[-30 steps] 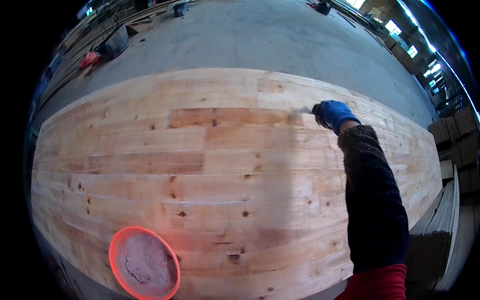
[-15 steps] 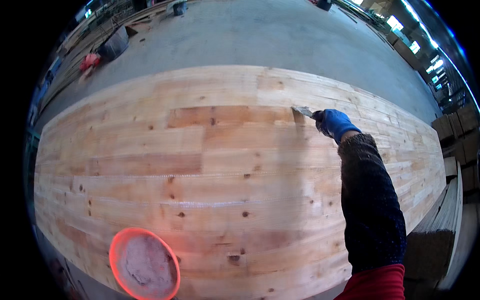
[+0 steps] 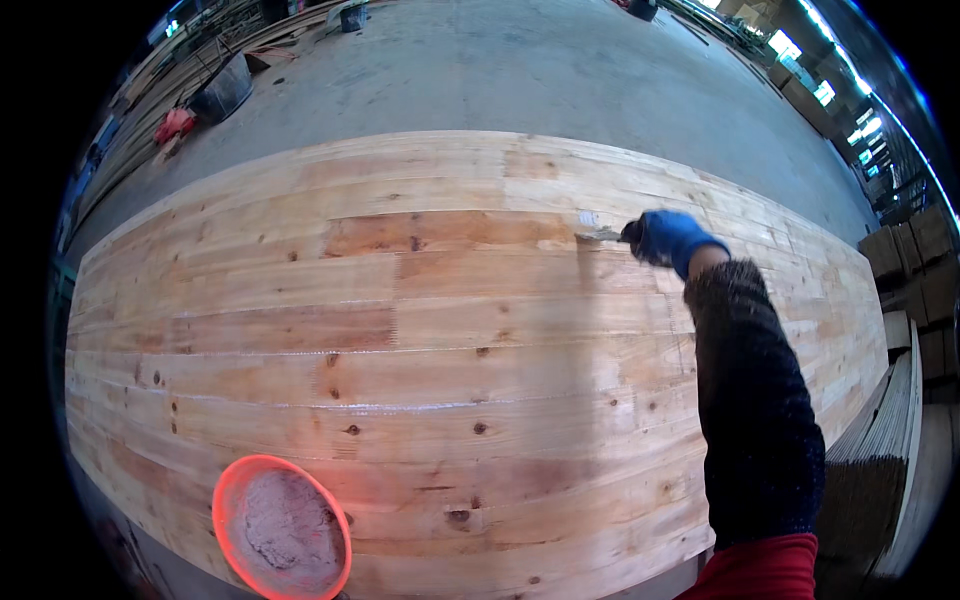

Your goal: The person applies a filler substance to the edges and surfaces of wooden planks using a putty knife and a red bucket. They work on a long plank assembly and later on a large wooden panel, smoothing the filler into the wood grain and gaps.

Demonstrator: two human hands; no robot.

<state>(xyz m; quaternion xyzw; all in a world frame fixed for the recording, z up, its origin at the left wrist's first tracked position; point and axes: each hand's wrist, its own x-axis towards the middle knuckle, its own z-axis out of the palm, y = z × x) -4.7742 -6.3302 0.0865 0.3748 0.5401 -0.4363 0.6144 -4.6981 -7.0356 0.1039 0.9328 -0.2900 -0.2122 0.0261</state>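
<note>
1. One gloved right hand was in view, at the end of a dark knitted sleeve with a red cuff nearer the body; no left hand showed.
2. The blue-gloved fingers were curled tight around the handle of one putty knife, its small metal blade pointing left and laid against the wood.
3. The blade rested on the far half of one large glued-wood panel, just right of its middle, beside a pale smear of filler.
4. The panel was made of many narrow pale planks joined edge to edge, with a few redder boards and scattered dark knots; thin glossy lines ran along some seams.
5. One round orange bowl holding greyish-pink filler sat on the panel's near edge, well apart from the hand.
6. One stack of thin boards stood on the right, beyond the panel's end.
7. Grey concrete floor lay behind the panel.
</note>
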